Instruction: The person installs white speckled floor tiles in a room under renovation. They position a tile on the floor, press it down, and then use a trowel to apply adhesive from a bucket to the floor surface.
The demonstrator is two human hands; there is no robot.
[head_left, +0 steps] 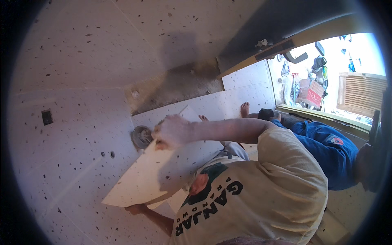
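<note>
Co-worker's beige shirt [265, 183] closest to me, my own hands out of view, co-worker's lower hand [136, 209] under the tile [163, 171], upper hand [173, 130] clamped on its far edge, drain [141, 136] just beside that grip, bare mortar [175, 87] beyond.
</note>
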